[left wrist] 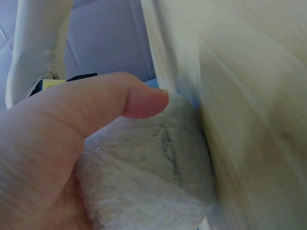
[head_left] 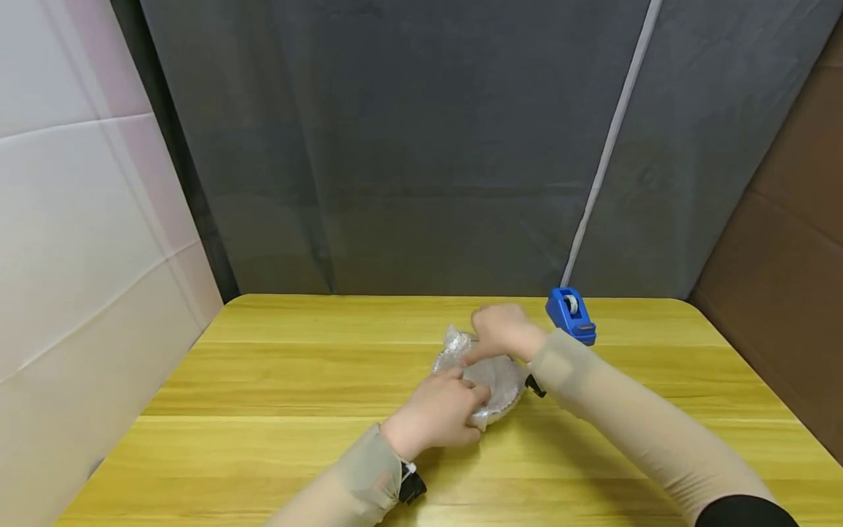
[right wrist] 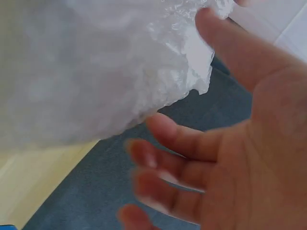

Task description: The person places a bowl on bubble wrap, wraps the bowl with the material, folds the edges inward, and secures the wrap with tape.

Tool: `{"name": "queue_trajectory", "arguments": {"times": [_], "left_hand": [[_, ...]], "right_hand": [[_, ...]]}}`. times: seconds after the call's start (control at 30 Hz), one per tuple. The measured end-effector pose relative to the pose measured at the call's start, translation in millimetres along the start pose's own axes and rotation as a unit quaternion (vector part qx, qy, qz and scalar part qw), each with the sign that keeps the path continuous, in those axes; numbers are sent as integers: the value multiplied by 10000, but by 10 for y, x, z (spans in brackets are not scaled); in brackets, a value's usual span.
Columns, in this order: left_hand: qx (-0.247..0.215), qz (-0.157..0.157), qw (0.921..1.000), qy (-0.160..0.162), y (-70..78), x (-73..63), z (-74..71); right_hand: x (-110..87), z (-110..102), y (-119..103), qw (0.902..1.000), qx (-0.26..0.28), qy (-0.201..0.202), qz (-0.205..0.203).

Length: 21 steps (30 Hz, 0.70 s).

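A rounded bundle in clear bubble wrap [head_left: 497,380] is on the wooden table; what is inside cannot be made out. My left hand [head_left: 437,410] grips its near-left side, fingers over the top and thumb along the side. In the left wrist view, the thumb [left wrist: 146,103] lies against the bubble wrap [left wrist: 144,177], while the other fingers are hidden. My right hand [head_left: 503,333] reaches over the far side. The right wrist view shows that hand [right wrist: 225,129] with spread, slightly bent fingers, thumb and index fingertip at the edge of the bubble wrap [right wrist: 120,72].
A blue tape dispenser [head_left: 571,315] stands at the back of the table [head_left: 296,395], just beyond the right wrist. A dark grey curtain [head_left: 421,146] hangs behind the table, with a white sheet [head_left: 92,197] to the left and a brown panel [head_left: 784,256] to the right.
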<state>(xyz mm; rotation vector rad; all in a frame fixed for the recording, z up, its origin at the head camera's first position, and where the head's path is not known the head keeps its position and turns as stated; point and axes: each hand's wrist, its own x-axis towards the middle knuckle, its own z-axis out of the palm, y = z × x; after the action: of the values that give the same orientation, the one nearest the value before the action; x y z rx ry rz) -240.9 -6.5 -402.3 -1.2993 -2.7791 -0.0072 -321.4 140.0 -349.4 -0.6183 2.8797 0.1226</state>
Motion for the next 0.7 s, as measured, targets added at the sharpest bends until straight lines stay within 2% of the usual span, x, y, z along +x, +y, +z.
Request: {"name": "queue_trajectory", "arguments": {"times": [0.2,0.53,0.7], "left_hand": [[21,9,10000,16,2,14,-7],[136,-9,9999,-101,32,-15,11],[249,9,9997,-64,45,-42,-8]], "right_hand": [[-27,24,35,9987,6,-513,74],[79,165,66,9989,38,-442,163],[131,198,112,9966,300,-598,486]]}}
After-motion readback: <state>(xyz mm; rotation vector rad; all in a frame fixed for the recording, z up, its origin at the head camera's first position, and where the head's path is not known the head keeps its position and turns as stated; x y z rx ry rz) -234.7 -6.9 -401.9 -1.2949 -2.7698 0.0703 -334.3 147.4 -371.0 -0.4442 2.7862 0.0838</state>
